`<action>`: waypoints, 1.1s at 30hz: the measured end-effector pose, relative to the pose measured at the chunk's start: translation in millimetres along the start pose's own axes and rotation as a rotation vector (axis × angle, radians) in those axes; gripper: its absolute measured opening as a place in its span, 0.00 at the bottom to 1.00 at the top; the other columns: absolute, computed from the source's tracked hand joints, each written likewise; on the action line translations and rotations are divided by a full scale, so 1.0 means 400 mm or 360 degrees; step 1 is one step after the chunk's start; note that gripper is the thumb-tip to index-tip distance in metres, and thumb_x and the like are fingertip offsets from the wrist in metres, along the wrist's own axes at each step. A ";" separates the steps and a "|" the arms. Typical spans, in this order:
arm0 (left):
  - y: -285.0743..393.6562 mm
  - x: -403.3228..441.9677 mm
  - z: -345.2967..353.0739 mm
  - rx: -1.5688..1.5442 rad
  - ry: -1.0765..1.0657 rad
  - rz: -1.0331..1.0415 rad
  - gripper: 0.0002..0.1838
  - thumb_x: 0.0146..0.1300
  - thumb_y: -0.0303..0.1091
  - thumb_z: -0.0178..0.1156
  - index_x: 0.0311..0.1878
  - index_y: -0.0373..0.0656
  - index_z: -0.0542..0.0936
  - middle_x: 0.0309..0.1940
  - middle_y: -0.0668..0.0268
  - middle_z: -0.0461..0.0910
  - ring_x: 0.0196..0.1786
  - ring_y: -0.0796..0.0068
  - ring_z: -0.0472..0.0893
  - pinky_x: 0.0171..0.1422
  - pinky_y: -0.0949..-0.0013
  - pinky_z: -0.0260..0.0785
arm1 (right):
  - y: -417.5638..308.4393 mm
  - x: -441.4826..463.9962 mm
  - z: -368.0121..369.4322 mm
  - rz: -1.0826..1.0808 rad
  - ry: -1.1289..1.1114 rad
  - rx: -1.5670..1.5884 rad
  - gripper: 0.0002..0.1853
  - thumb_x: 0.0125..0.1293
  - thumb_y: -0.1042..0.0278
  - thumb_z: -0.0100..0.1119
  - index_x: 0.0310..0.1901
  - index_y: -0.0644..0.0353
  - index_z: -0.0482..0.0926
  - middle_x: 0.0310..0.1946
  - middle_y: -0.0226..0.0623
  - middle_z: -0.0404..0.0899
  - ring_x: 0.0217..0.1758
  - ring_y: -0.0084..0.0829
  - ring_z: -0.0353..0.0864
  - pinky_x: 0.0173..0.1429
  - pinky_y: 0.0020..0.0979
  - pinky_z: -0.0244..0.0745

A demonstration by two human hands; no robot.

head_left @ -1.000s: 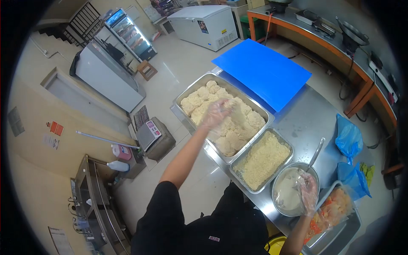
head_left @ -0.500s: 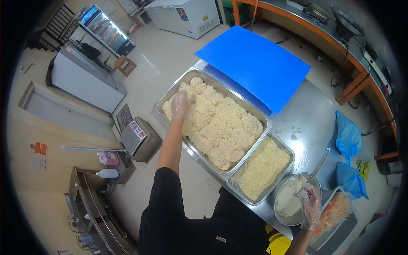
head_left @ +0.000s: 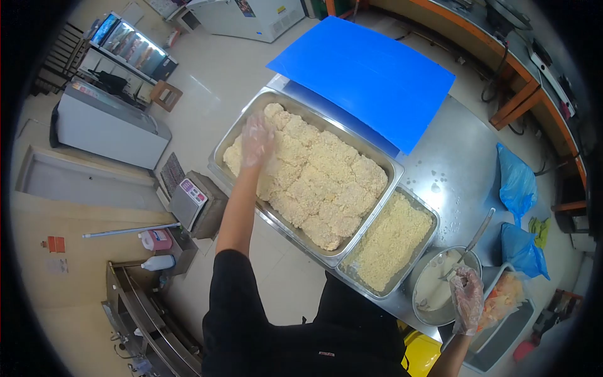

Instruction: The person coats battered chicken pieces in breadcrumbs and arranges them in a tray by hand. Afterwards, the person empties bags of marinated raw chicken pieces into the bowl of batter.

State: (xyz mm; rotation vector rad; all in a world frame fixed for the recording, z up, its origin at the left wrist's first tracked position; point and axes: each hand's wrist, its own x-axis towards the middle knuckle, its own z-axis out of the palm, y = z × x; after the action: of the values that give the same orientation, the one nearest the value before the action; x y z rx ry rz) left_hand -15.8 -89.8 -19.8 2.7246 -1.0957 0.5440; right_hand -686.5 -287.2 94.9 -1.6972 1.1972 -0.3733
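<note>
My left hand [head_left: 258, 139], in a clear plastic glove, is over the far left part of a large metal tray [head_left: 221, 151], touching the crumb-coated pieces [head_left: 320, 182] that fill it. Its fingertips are blurred, and anything under them is hidden. Beside that tray sits a smaller metal tray of pale crumbs [head_left: 392, 242]. My right hand [head_left: 467, 295], also gloved, is curled at the right rim of a metal bowl [head_left: 422, 317] of white batter; whether it holds anything is too small to tell. A ladle [head_left: 480, 229] leans in the bowl.
A blue sheet [head_left: 370, 78] lies beyond the large tray on the steel table [head_left: 452, 163]. Blue plastic bags [head_left: 516, 182] lie at the right. A clear bag of orange-and-pale food [head_left: 502, 295] rests by a grey tub [head_left: 502, 342]. A scale [head_left: 188, 201] stands at the left.
My left hand has moved from the middle of the large tray to its far left part. My right hand stays by the bowl, its fingers more curled. The camera view has shifted.
</note>
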 end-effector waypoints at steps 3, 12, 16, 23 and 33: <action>-0.095 0.067 0.128 0.0142 -0.0283 0.0166 0.35 0.77 0.51 0.53 0.76 0.33 0.69 0.73 0.42 0.72 0.76 0.41 0.70 0.83 0.47 0.58 | -0.029 -0.003 0.001 -0.0056 -0.0019 -0.0084 0.16 0.65 0.76 0.66 0.55 0.62 0.83 0.49 0.34 0.81 0.54 0.31 0.79 0.60 0.31 0.74; 0.099 0.029 -0.042 -0.0230 0.0085 -0.0227 0.33 0.82 0.50 0.47 0.83 0.43 0.61 0.82 0.43 0.58 0.84 0.50 0.61 0.86 0.56 0.56 | -0.016 -0.031 -0.038 -0.0116 0.0033 -0.0278 0.18 0.62 0.70 0.70 0.54 0.60 0.84 0.47 0.41 0.83 0.52 0.40 0.84 0.60 0.35 0.77; 0.512 -0.142 -0.370 -0.0998 -0.0424 0.0284 0.32 0.78 0.43 0.56 0.81 0.48 0.64 0.76 0.50 0.71 0.76 0.52 0.73 0.79 0.53 0.64 | -0.017 -0.047 -0.060 -0.0109 -0.0013 -0.0462 0.17 0.63 0.69 0.70 0.53 0.59 0.84 0.47 0.43 0.84 0.50 0.43 0.84 0.57 0.37 0.78; 0.880 -0.522 -0.124 -0.1011 -0.0769 0.1233 0.37 0.78 0.53 0.53 0.84 0.47 0.60 0.83 0.51 0.60 0.85 0.50 0.58 0.88 0.47 0.47 | 0.029 -0.024 -0.045 -0.0310 -0.0159 -0.0849 0.17 0.63 0.71 0.67 0.54 0.58 0.84 0.47 0.48 0.84 0.52 0.51 0.84 0.57 0.44 0.79; 0.728 -0.708 -0.275 -0.0490 -0.1241 0.1021 0.41 0.79 0.56 0.48 0.83 0.37 0.58 0.83 0.47 0.57 0.85 0.44 0.56 0.87 0.41 0.44 | 0.296 0.136 0.106 -0.0963 0.0047 -0.1010 0.07 0.67 0.73 0.56 0.43 0.64 0.79 0.40 0.57 0.81 0.47 0.56 0.83 0.55 0.52 0.78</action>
State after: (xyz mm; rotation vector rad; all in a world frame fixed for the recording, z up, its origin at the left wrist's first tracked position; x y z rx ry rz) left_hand -436.7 -88.9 -25.8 2.2807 -2.0301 -0.6608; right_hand -695.4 -313.3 -39.3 -2.6213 0.8377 -0.4015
